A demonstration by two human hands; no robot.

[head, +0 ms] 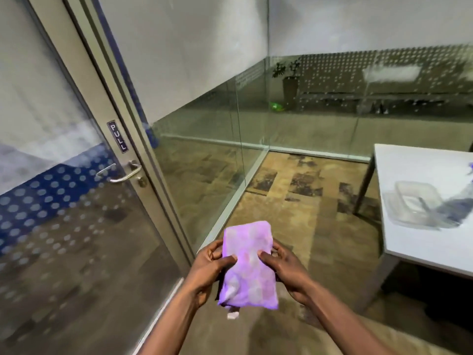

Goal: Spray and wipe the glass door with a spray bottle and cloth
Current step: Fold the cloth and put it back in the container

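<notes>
while i stand beside the door (pixel 76 226) with the cloth (pixel 247 265) folded between my hands, i judge i'm at the readying step: the cloth is being squared into a pad, and no wiping is under way. my left hand (pixel 207 270) grips the cloth's left edge, thumb on top and fingers curled under; my right hand (pixel 286 272) grips the right edge the same way. the cloth is lilac, folded to a long pad, held out in front of me at about waist height, with a small tag hanging from its lower end.

the door is to my left, well apart from the cloth, its glass carrying a blue dotted band, a handle (pixel 120 172) and a pull sign (pixel 117 136). the pane looks hazy in its upper part, though i cannot tell whether that is spray, frosting or blur.

neither hand holds a bottle. on the table (pixel 422 242) to my right lie a clear tub (pixel 414 203) and something blurred with a purple top (pixel 469 167) that may be the sprayer; i can't be sure.

next, i reckon, i either free one hand to fetch the sprayer, or, if the glass is wet already, shift the pad into one hand, turn left and press it flat on the pane.
</notes>
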